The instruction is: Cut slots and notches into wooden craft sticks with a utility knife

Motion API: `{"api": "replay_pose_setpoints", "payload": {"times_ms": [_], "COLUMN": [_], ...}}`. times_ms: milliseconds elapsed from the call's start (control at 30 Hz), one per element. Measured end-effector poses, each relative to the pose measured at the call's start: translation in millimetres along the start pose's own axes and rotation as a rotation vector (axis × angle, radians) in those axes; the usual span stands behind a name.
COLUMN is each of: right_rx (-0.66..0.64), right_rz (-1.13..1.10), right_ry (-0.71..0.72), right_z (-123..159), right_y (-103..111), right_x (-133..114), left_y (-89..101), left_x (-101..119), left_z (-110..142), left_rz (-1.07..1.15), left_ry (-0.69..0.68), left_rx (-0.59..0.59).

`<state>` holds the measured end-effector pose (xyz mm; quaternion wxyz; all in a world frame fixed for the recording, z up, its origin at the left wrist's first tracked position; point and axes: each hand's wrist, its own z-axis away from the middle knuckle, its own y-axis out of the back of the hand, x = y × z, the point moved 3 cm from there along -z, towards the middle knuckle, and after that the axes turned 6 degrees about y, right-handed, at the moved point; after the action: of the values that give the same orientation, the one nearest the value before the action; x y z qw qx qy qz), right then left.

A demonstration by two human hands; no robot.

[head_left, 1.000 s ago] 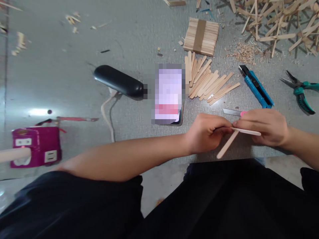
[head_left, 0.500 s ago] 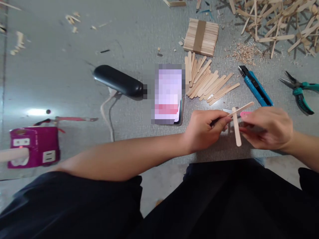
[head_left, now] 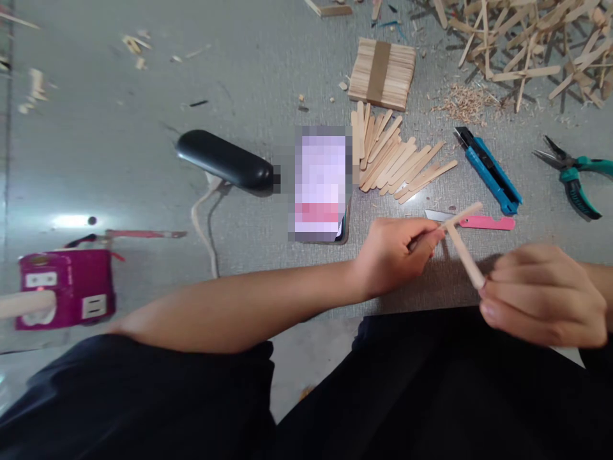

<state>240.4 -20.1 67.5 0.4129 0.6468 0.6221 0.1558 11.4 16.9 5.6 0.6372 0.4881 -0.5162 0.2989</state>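
My left hand (head_left: 395, 255) is closed, pinching one popsicle stick (head_left: 472, 209) that points up and right. My right hand (head_left: 543, 294) grips the lower end of another popsicle stick (head_left: 465, 254), whose upper end meets the first one near my left fingertips. How the two sticks join there cannot be made out. Just behind them a pink-handled folding knife (head_left: 488, 222) lies on the table with its blade out. Loose popsicle sticks (head_left: 395, 156) are spread beyond my left hand, below a banded bundle of sticks (head_left: 382, 73).
A blue box cutter (head_left: 487, 171) and green-handled pliers (head_left: 572, 182) lie at right. Crossed sticks (head_left: 531, 48) are heaped at the far right, near wood shavings (head_left: 464, 102). A phone (head_left: 320, 185), black case (head_left: 225, 161) and purple power strip (head_left: 67, 287) lie leftward.
My right hand has moved down and right and now grips the lower end of the second stick. That stick has swung rightward. The pink knife is now uncovered. My left hand stays almost still.
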Motion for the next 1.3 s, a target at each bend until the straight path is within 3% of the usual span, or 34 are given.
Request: {"api": "replay_pose_setpoints", "payload": {"times_ms": [33,67,100,167,233,267,300,400,500,567,600,667,700,767,833,900,967,1100,1300], "right_rx": [0.014,0.003,0.014,0.069,0.262,0.346,0.217,-0.023,-0.079,-0.090,-0.116,-0.097,-0.105,-0.073,-0.006,-0.002,-0.087,-0.212,-0.186], "right_rz": [-0.019,-0.014,-0.018,-0.113,-0.184,-0.114,-0.015,0.166,0.152,0.123,0.138,0.194,0.186,0.176,0.174,0.249,0.316,0.431,0.466], "right_ry": [0.192,0.284,0.290,0.170,-0.016,-0.029,-0.075,-0.038,-0.008,0.109,0.132,0.347,0.373,0.261,0.011,-0.093,-0.175,-0.222,-0.156], "right_z": [-3,-6,-7,-7,-4,-3,-4,-10,-19,-25,-27,-28,-27,-24,-18,-12,-8,-11,-15], "right_y": [2,2,1,-6,-13,-16,-24,-32,-20,-8,-4,1,0,-5,-14,-25,-35,-43,-42], "right_x": [-2,0,6,24,43,49,54,54,40,23,17,4,3,12,30,43,50,51,48], "left_y": [0.1,0.0,-0.4,-1.3,-1.7,-1.7,-1.6,-3.2,-5.5,-6.7,-6.7,-6.7,-6.6,-6.3,-5.9,-5.5,-5.1,-4.5,-3.9], "left_x": [-1,-1,-2,-2,-3,-4,-5,-5,-2,-2,-4,-8,-10,-14,-15,-14,-13,-11,-10], "left_z": [-1,-1,-2,-2,-1,0,0,2,3,1,0,-4,-6,-8,-9,-8,-6,-5,-6], "left_rz": [0.019,0.040,0.062,0.103,0.133,0.142,0.145,0.122,0.121,0.133,0.147,0.210,0.258,0.343,0.388,0.403,0.409,0.425,0.497], "left_ry": [0.040,0.077,0.101,0.119,0.126,0.128,0.127,0.109,0.029,0.029,0.068,0.165,0.199,0.229,0.234,0.231,0.237,0.258,0.278], "left_rx": [0.010,0.012,0.004,-0.014,-0.013,-0.004,0.005,-0.025,-0.072,-0.078,-0.062,-0.038,-0.029,-0.021,-0.007,0.010,0.020,0.011,-0.028]}}
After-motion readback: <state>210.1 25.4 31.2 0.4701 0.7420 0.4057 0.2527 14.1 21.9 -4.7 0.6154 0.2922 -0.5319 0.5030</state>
